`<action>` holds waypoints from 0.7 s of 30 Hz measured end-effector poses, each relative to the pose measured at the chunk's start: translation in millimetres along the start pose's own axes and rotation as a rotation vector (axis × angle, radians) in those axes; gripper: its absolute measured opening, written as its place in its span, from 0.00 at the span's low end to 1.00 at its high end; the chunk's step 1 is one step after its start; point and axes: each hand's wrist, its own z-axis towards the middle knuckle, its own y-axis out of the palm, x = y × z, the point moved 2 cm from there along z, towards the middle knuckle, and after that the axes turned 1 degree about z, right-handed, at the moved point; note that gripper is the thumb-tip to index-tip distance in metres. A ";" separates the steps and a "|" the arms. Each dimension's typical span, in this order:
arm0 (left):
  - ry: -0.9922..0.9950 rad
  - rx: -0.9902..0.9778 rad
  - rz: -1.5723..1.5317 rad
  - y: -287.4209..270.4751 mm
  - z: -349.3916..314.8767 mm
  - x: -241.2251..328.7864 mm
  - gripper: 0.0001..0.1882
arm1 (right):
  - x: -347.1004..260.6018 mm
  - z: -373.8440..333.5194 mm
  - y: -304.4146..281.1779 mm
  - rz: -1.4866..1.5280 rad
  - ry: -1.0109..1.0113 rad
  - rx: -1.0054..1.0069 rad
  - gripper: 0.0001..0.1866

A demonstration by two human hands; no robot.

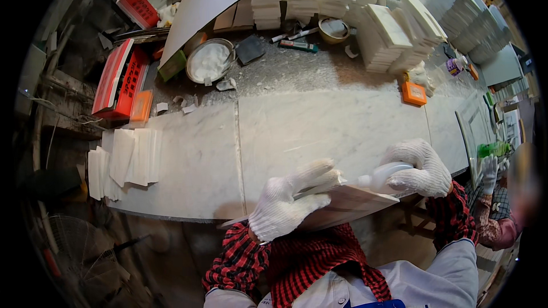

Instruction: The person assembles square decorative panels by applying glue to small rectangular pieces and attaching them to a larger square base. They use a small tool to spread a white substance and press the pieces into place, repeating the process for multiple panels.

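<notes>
Both my hands wear white knitted gloves and hover at the table's near edge. My right hand (419, 171) is wrapped round a translucent white squeeze bottle (383, 177), its nozzle directed left toward my other fingertips. My left hand (294, 199) has its fingers drawn together; a small white bit shows at their tips, too small to name. Under both hands a thin pale stone-like panel (357, 204) lies tilted against the table edge, partly covered by the left glove.
The table has a marble-like top (319, 117). White strips (134, 157) lie left, by a red box (121, 82). A bowl of white powder (210, 61), stacked white tiles (382, 37) and an orange box (414, 94) stand farther back. A co-worker's gloved hand (489, 174) shows at right.
</notes>
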 end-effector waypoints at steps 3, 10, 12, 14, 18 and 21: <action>0.014 0.006 0.036 -0.1 -0.4 0.3 0.30 | 1.7 1.2 1.0 -0.005 0.000 0.007 0.22; 0.059 0.013 0.070 -1.3 0.2 -2.1 0.30 | 1.1 1.9 1.5 0.002 0.060 0.013 0.22; 0.064 0.013 0.072 -1.5 0.2 -2.7 0.30 | 2.1 2.0 1.2 -0.006 0.056 0.014 0.22; 0.070 0.011 0.072 -2.1 0.2 -4.8 0.30 | 2.4 2.2 1.1 -0.011 0.050 0.018 0.22; 0.058 0.010 0.049 -2.2 0.6 -6.5 0.30 | 3.2 3.9 1.2 -0.021 0.035 0.024 0.22; 0.051 0.019 0.028 -1.9 0.8 -6.5 0.30 | 2.2 4.6 1.4 -0.020 0.050 0.019 0.22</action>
